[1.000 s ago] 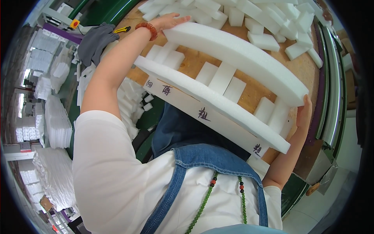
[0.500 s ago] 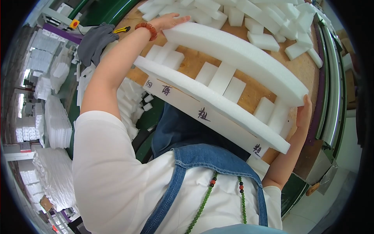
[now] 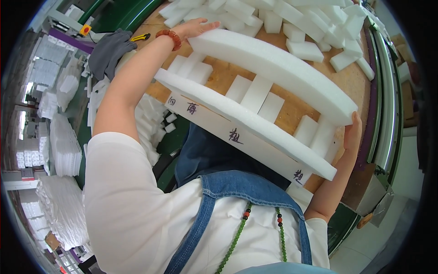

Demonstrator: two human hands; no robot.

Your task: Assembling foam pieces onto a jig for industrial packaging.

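Note:
A long curved white foam strip (image 3: 273, 66) stands on edge on the wooden worktop, toward its far side. My left hand (image 3: 195, 29) lies against its left end with the fingers stretched out. At the opposite end, my right hand (image 3: 352, 132) rests with straight fingers along the foam. Nearer me runs a second long foam strip (image 3: 246, 118), untouched by either hand. Short foam blocks (image 3: 257, 93) bridge the gap between the two strips in three groups. In front lies a white board (image 3: 219, 129) with dark handwritten marks.
Loose foam blocks (image 3: 303, 23) are heaped at the back of the worktop (image 3: 219, 68). A yellow cutter knife (image 3: 140, 37) lies beside a grey cloth (image 3: 109, 52) at the far left. Metal rollers (image 3: 390, 105) run along the right side. Small foam pieces (image 3: 148, 118) are piled lower left.
The whole view has shifted slightly. Both hands keep their places at the ends of the far foam strip, and the strips and blocks look the same.

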